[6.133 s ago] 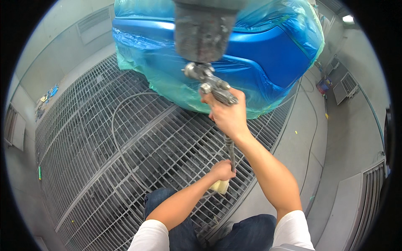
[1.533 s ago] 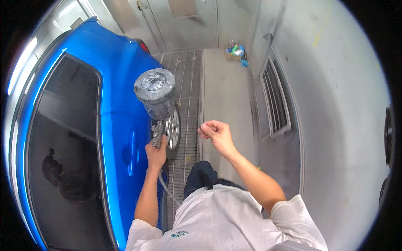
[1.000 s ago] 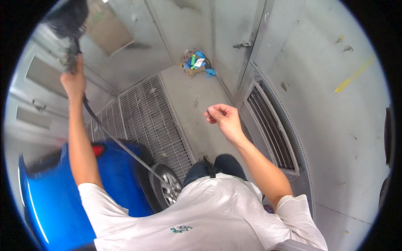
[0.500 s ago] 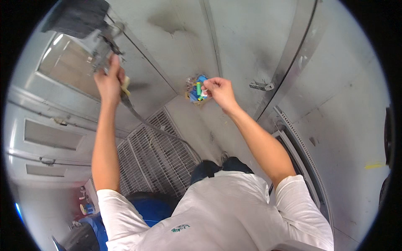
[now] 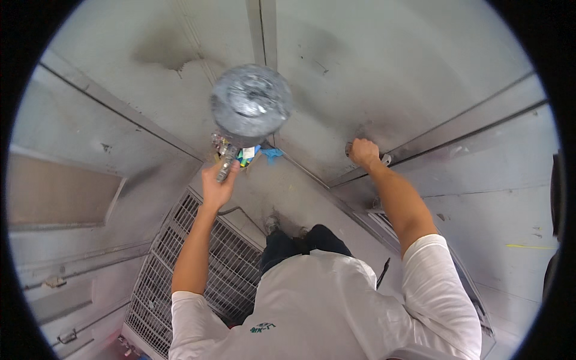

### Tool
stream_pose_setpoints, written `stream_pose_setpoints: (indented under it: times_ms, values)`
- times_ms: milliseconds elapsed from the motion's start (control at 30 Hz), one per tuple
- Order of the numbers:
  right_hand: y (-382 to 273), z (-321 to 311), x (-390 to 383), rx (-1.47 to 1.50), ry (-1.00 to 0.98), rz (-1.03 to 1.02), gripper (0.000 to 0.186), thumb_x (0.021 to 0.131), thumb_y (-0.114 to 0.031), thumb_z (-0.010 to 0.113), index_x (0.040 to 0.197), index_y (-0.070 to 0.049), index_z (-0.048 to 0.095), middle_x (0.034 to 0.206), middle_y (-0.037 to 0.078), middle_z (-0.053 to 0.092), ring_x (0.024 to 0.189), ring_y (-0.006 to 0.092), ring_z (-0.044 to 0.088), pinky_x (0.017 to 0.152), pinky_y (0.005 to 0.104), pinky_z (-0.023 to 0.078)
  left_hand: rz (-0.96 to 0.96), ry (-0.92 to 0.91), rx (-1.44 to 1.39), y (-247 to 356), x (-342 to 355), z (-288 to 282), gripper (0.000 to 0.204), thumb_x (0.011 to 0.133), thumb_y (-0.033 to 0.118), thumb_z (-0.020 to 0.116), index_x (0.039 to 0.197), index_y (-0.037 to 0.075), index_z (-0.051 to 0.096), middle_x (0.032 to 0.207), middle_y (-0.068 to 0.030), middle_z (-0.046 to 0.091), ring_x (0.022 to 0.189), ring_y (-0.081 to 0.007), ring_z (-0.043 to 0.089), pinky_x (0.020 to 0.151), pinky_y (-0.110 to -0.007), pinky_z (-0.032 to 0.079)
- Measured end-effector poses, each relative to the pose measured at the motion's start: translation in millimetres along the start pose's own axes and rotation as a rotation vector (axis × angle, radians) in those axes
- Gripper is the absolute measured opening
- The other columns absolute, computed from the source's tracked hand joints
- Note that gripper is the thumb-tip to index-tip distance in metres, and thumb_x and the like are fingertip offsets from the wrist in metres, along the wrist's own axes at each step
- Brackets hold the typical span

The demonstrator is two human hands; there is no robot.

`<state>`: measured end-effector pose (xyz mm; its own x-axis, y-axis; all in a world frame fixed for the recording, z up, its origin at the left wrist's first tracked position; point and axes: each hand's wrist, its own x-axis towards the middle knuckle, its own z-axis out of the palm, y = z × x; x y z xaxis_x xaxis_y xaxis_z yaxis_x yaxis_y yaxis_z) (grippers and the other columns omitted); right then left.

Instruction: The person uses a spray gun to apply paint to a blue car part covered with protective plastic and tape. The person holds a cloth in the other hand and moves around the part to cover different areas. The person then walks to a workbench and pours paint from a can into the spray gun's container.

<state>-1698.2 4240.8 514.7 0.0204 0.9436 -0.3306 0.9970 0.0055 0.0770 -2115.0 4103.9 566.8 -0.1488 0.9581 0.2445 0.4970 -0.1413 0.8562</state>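
My left hand [image 5: 218, 187] is closed round the handle of a paint spray gun [image 5: 228, 163]. Its round, paint-smeared grey cup [image 5: 251, 101] faces up and is slightly blurred. On the right, my right hand [image 5: 364, 152] is closed over a metal door handle [image 5: 386, 159], whose ends show either side of the fingers. Behind the gun, on the floor by the wall, lies a heap of coloured litter [image 5: 247, 155], partly hidden by the gun. A crumpled blue scrap [image 5: 272, 153] lies beside it.
A metal floor grating [image 5: 180, 258] lies at lower left, with a dark hose [image 5: 240, 211] near its far edge. Grey panelled walls [image 5: 336, 66] with dark seams stand ahead. A framed panel [image 5: 60, 192] is on the left wall. My shoes [image 5: 273, 223] stand on the floor.
My view has turned to the right. The spray gun has come from the far left to the middle in my left hand. My right hand has left the litter and taken hold of the door handle.
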Motion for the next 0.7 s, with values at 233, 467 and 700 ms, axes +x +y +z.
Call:
stream_pose_setpoints:
  times_ms: [233, 467, 700]
  values:
    - [16.0, 48.3, 9.5, -0.328, -0.181, -0.014, 0.025, 0.097, -0.024, 0.057, 0.101, -0.015, 0.080, 0.112, 0.009, 0.076, 0.104, 0.0256, 0.073, 0.081, 0.0418, 0.059, 0.060, -0.311, 0.010, -47.5, 58.4, 37.1, 0.027, 0.091, 0.021, 0.075, 0.104, -0.003, 0.073, 0.076, -0.0204, 0.069, 0.061, -0.0323, 0.067, 0.059, -0.038, 0.049]
    - [106.5, 18.9, 176.1, -0.383, -0.074, 0.081, 0.034, 0.099, -0.034, 0.054, 0.114, -0.010, 0.074, 0.115, 0.010, 0.074, 0.113, 0.0305, 0.067, 0.106, 0.0491, 0.042, 0.206, -0.462, 0.068, -70.7, 158.8, 128.7, 0.019, 0.085, 0.015, 0.077, 0.090, -0.003, 0.071, 0.071, -0.0172, 0.066, 0.062, -0.0315, 0.064, 0.057, -0.039, 0.045]
    - [200.9, 16.1, 407.4, -0.100, 0.169, -0.156, 0.034, 0.097, -0.030, 0.057, 0.119, -0.008, 0.070, 0.124, 0.013, 0.069, 0.123, 0.0313, 0.058, 0.107, 0.0476, 0.041, 0.294, -0.571, 0.165, -94.2, 312.6, 288.5, 0.027, 0.073, 0.013, 0.077, 0.098, 0.001, 0.074, 0.072, -0.0188, 0.066, 0.067, -0.0368, 0.065, 0.061, -0.045, 0.049]
